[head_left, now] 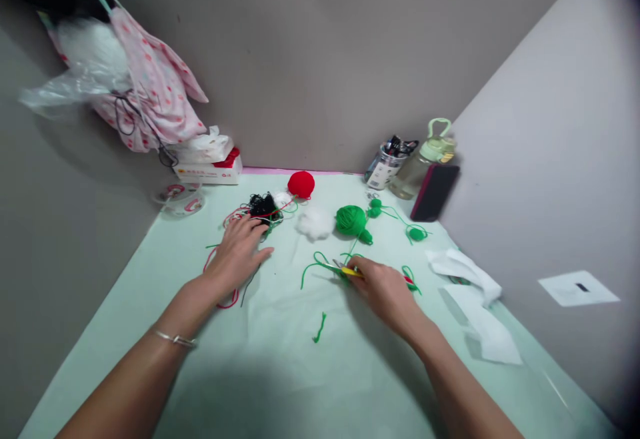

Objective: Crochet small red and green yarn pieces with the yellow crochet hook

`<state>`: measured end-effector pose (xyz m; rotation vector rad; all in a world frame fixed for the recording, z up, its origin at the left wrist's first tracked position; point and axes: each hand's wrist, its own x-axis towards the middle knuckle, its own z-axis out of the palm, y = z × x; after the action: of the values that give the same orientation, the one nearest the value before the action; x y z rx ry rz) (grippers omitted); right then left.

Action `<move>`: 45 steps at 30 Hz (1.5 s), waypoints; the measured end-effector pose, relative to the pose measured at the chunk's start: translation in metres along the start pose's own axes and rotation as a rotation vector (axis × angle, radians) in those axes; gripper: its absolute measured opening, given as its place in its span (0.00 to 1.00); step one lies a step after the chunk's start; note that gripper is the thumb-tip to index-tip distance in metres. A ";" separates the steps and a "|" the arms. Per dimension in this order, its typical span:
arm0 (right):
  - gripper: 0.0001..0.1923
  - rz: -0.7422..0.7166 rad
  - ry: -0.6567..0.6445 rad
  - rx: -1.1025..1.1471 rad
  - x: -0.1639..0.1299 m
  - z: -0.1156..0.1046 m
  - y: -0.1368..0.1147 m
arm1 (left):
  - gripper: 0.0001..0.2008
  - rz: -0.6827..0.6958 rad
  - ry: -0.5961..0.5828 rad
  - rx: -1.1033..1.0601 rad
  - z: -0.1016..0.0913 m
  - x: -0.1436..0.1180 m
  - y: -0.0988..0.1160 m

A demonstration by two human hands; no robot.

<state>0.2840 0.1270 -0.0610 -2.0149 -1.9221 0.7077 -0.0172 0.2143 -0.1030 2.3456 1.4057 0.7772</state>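
Both forearms are extended forward over the table [280, 319]. Between them, a green scrap [320, 327] is noted. The right hand [380, 285] is curled palm down, and the scissors [353, 271] are gripped in it, pointed left among green strands [320, 264]. The left hand [239, 247] is held unclenched, thumb apart, fingers at the black yarn [264, 206]. Beyond, a green ball [351, 220] is found.

Lt-grn tbl [287, 312] carries red yarn [301, 185], blk yarn [264, 207], grn yarn [351, 220] & wht fluff [316, 223].
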 end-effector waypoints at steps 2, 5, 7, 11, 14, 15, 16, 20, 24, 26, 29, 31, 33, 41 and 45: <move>0.06 0.009 0.001 0.093 0.000 -0.010 0.003 | 0.17 -0.004 0.022 -0.045 -0.007 0.000 -0.001; 0.14 -0.005 -0.070 0.296 -0.001 -0.022 0.005 | 0.15 0.009 0.012 -0.139 -0.010 -0.004 0.014; 0.17 -0.005 -0.147 0.608 -0.002 -0.025 0.006 | 0.13 0.011 -0.017 -0.215 -0.007 -0.005 0.032; 0.21 0.008 -0.234 1.065 -0.005 -0.024 0.003 | 0.16 -0.018 -0.130 -0.411 -0.002 -0.005 0.081; 0.21 0.012 -0.223 1.116 -0.006 -0.022 -0.003 | 0.30 -0.205 -0.360 -0.874 0.004 -0.004 0.111; 0.22 0.017 -0.211 1.140 -0.006 -0.022 -0.005 | 0.27 -0.258 -0.440 -0.993 0.006 -0.004 0.116; 0.22 0.024 -0.195 1.164 -0.007 -0.023 -0.006 | 0.19 -0.297 -0.507 -1.077 0.008 -0.005 0.120; 0.23 0.079 -0.053 1.245 -0.002 -0.027 -0.002 | 0.09 -0.383 -0.647 -1.199 0.012 -0.010 0.115; 0.22 0.139 0.199 1.277 0.009 -0.025 0.006 | 0.12 -0.464 -0.636 -1.289 0.005 -0.017 0.105; 0.19 0.154 0.333 1.272 0.010 -0.024 0.006 | 0.14 -0.555 -0.524 -1.354 0.001 -0.019 0.105; 0.19 0.157 0.422 1.224 0.002 -0.024 -0.003 | 0.14 -0.708 -0.228 -1.420 -0.001 -0.024 0.110; 0.19 0.151 0.304 1.149 -0.009 -0.023 -0.017 | 0.14 -0.738 -0.075 -1.407 0.000 -0.026 0.116; 0.20 0.116 0.077 1.074 -0.021 -0.017 -0.033 | 0.13 -0.731 0.038 -1.370 0.004 -0.027 0.122; 0.18 0.077 -0.036 0.959 -0.032 0.012 -0.054 | 0.13 -0.731 0.170 -1.337 0.016 -0.023 0.143; 0.17 0.160 0.133 0.965 -0.024 0.010 -0.040 | 0.23 -0.807 0.170 -1.359 0.018 -0.024 0.139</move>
<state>0.2447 0.1051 -0.0454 -1.5152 -1.0048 1.1994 0.0844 0.1273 -0.0544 0.6395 1.0954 1.1216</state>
